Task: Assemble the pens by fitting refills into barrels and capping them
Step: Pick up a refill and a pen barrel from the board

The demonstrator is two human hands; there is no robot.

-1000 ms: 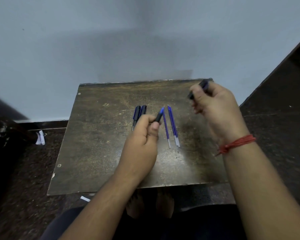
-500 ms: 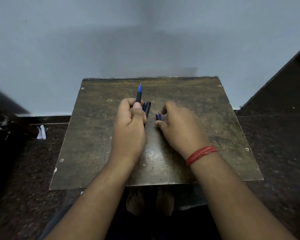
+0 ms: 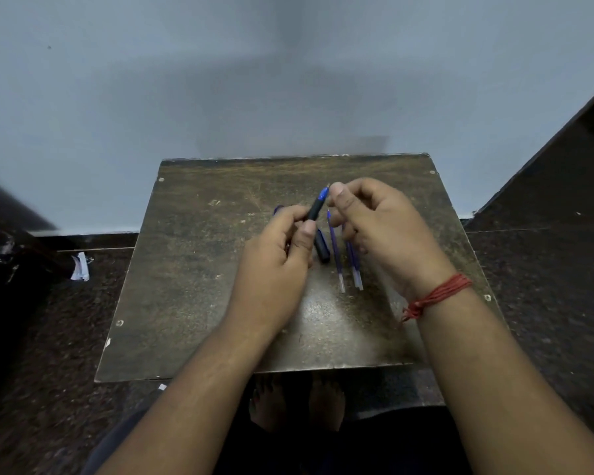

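Note:
My left hand holds a black pen barrel tilted up to the right, its blue tip uncapped. My right hand hovers just right of that tip with loosely curled fingers, the thumb beside the tip and nothing visibly in it. A dark cap lies on the table between my hands. Three blue refills lie side by side partly under my right hand. Another dark pen part peeks out behind my left knuckles.
The worn brown table stands against a pale blue wall. A dark speckled floor surrounds it, with a scrap of white paper at the left. My bare feet show under the table's front edge.
My right hand left the cap on the table and rose to the pen's tip. My left hand tilted the barrel to the right. The refills are uncovered again.

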